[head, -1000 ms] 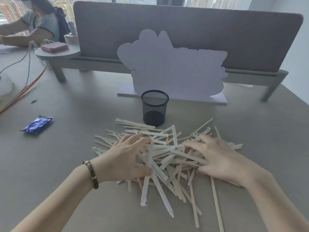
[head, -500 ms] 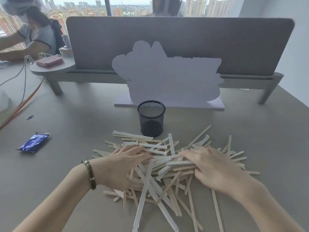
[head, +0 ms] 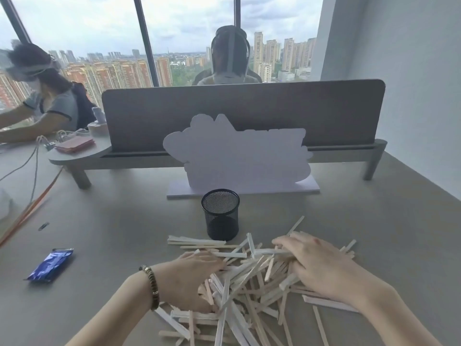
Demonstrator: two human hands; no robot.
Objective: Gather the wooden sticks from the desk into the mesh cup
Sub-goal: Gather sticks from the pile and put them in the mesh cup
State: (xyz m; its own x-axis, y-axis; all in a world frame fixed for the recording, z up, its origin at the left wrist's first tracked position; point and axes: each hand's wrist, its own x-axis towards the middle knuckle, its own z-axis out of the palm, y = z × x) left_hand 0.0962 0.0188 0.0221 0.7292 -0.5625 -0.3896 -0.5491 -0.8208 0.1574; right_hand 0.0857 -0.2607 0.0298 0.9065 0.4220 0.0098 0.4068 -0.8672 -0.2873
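Observation:
A loose heap of pale wooden sticks (head: 245,278) lies on the grey desk in front of me. My left hand (head: 185,280), with a beaded bracelet at the wrist, presses into the heap's left side, fingers among the sticks. My right hand (head: 316,265) lies over the right side, fingers curled into the sticks. The sticks between the hands are bunched and tilted up. The black mesh cup (head: 220,214) stands upright just beyond the heap, apart from both hands. What lies inside the cup is too dark to tell.
A white cut-out board (head: 239,158) on a flat base stands right behind the cup, with a grey divider panel (head: 244,113) behind it. A blue packet (head: 51,264) and a small clip (head: 43,226) lie at the left. Two people sit beyond the desk.
Both hands have pushed inward, bunching the sticks into a tighter raised heap. The camera has tilted up, so the window and the people behind the divider now show.

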